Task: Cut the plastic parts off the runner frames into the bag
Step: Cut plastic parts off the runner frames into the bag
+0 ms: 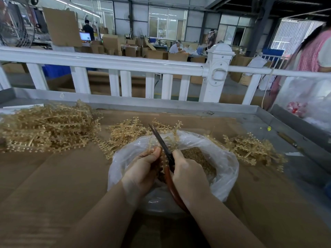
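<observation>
While a runner frame (157,158) is pinched in the left hand (143,169) over the open bag (223,169) and scissors (165,153) are gripped by the right hand (188,176), cuts are best kept close to each part, so pieces drop inside.

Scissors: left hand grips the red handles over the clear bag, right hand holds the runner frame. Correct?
Hands are swapped. In the head view, the right hand grips the red-handled scissors over the clear bag, and the left hand holds the runner frame.
</observation>
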